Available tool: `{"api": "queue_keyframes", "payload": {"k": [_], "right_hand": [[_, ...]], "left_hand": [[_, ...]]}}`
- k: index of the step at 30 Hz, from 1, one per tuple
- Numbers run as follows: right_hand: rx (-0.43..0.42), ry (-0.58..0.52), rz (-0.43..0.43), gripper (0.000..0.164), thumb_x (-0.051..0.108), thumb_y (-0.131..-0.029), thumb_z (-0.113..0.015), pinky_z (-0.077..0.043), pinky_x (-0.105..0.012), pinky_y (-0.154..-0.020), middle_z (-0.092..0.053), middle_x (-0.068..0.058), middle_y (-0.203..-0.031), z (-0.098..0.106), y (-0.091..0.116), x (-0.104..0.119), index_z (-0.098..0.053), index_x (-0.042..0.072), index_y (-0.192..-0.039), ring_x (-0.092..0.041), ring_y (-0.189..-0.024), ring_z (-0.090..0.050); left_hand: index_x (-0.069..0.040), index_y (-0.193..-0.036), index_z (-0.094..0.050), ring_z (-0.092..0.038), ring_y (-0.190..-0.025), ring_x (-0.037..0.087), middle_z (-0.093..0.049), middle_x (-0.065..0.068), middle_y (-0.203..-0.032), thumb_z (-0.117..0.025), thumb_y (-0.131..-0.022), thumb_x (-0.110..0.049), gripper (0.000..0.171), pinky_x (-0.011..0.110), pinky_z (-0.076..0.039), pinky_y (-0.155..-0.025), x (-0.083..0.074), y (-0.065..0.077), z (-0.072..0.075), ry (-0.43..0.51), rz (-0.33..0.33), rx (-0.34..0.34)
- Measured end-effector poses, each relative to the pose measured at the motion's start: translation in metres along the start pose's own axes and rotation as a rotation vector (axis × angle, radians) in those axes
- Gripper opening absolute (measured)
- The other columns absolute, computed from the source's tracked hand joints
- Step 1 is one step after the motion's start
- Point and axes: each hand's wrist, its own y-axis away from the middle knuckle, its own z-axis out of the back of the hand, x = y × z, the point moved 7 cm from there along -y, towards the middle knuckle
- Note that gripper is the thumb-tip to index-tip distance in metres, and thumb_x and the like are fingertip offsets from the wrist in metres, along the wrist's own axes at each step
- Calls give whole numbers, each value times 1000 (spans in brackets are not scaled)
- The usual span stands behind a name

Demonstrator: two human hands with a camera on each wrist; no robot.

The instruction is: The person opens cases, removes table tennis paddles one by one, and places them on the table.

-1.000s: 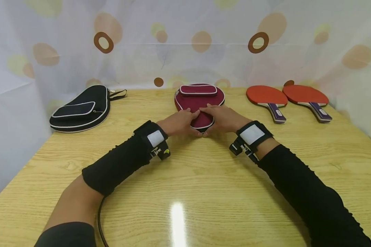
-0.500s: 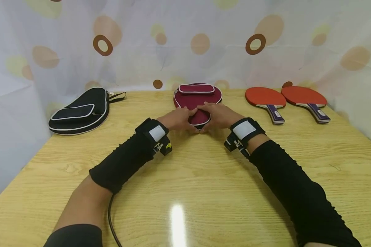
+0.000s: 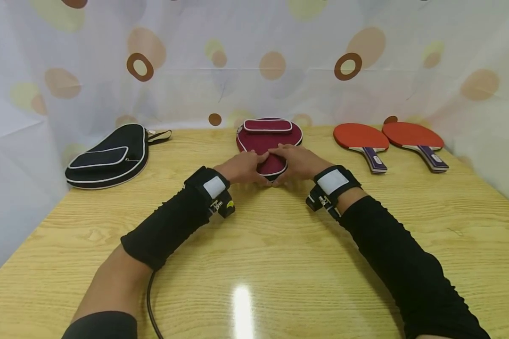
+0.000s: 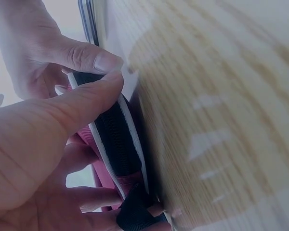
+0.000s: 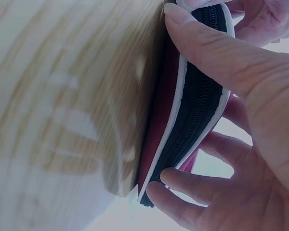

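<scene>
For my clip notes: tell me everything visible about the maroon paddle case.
The maroon paddle case is racket-shaped, apparently fabric, with white piping and a zipped outer pocket on its round far end. It lies flat on the wooden table, mid-back, narrow end toward the person. A black zipper runs along its edge. The left hand and right hand grip that narrow end from either side.

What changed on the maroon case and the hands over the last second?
Little. Both hands slid the maroon paddle case slightly away from the person, toward the curtain, staying clamped on its narrow near end. The left hand and right hand grip it as before, thumbs on the zippered edge. The black case, the two red paddles and the table stayed put.
</scene>
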Motion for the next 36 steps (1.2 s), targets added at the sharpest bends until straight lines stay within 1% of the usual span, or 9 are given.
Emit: {"api": "queue_keyframes", "payload": {"k": [6, 13, 20, 23, 25, 30, 32, 36], "right_hand": [[0, 3, -2, 93, 31, -80, -87, -33, -55, -114, -29, -29, -159, 0, 0, 0, -39, 5, -155, -46, -146, -30], [5, -8, -4, 92, 30, -80, -87, -33, -56, -114, -29, -30, -158, 1, 2, 2, -40, 5, -154, -46, -145, -30], [8, -23, -17, 92, 31, -80, -87, -30, -55, -115, -28, -28, -160, 1, 2, 2, -40, 6, -155, -42, -148, -27], [8, -36, -14, 92, 30, -79, -88, -31, -54, -115, -29, -28, -159, 1, 3, 2, -41, 6, -154, -42, -147, -29], [6, -40, -14, 91, 31, -79, -88, -32, -54, -115, -29, -28, -159, 1, 4, 2, -41, 7, -154, -43, -145, -33], [1, -25, -16, 91, 33, -80, -87, -35, -52, -112, -30, -28, -158, 4, 5, 1, -41, 8, -154, -43, -140, -40], [3, -26, -19, 91, 33, -80, -87, -36, -52, -112, -30, -28, -158, 4, 4, 0, -41, 9, -155, -43, -140, -40], [14, -33, -28, 91, 32, -80, -87, -35, -53, -112, -29, -28, -159, 1, 4, 0, -41, 10, -155, -44, -140, -40]], "left_hand": [[-10, -159, -26, -40, -142, 31, -40, 22, -155, -73, -92, -42, 89, 38, -36, -113, 0, 0, 1, 2, -5, -6], [-10, -159, -27, -40, -143, 32, -39, 23, -156, -73, -92, -43, 88, 38, -35, -114, 1, 2, 2, 1, -7, 2], [-11, -159, -27, -42, -139, 30, -39, 23, -155, -72, -93, -44, 86, 37, -36, -113, 2, 3, 2, 0, -3, 14], [-11, -159, -28, -43, -139, 30, -39, 24, -155, -73, -92, -44, 87, 37, -37, -112, 2, 3, 1, 5, 2, 11], [-12, -159, -28, -42, -139, 31, -38, 25, -155, -72, -92, -44, 87, 38, -36, -113, 2, 3, 1, 3, 4, 13], [-12, -159, -28, -46, -133, 32, -43, 24, -151, -71, -93, -45, 86, 38, -38, -111, 1, 2, 4, -24, 0, 14], [-12, -159, -28, -49, -128, 31, -47, 24, -147, -71, -93, -45, 85, 37, -40, -107, 0, 2, 4, -31, -1, 12], [-11, -159, -29, -50, -127, 31, -49, 24, -146, -71, -93, -45, 85, 36, -41, -106, -1, 3, 2, -39, -3, 15]]}}
